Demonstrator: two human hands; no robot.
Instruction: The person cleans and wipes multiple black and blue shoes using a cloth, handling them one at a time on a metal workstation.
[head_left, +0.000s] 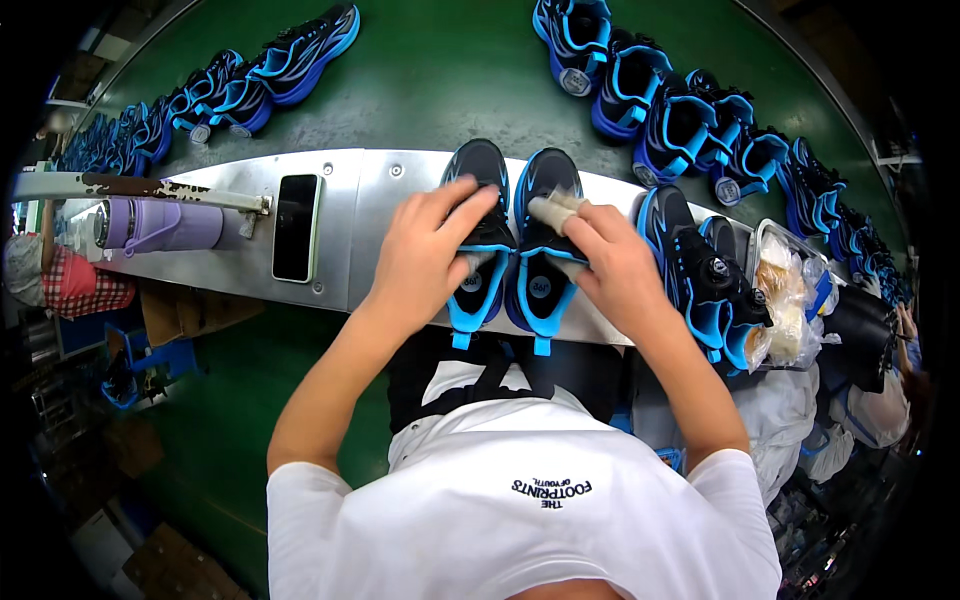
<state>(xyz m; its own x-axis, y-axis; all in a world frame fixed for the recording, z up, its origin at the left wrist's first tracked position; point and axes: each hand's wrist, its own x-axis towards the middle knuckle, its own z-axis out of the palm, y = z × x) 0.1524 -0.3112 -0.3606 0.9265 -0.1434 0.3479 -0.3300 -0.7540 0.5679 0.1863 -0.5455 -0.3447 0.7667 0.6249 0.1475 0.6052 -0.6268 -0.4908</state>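
Two black sneakers with bright blue collars stand side by side on the metal ledge, toes pointing away from me. My left hand grips the left sneaker, its fingers over the upper and its thumb at the opening. On the right sneaker, my right hand has its thumb at the opening and its fingers across the lacing area. Beige coverings wrap some fingertips of the right hand, which are smeared by motion. Round pale marks show on both insoles.
A phone and a lavender tumbler lie left on the ledge, near a chipped metal bar. More sneakers and a tray of plastic-bagged items sit right. Rows of sneakers line the green surface beyond.
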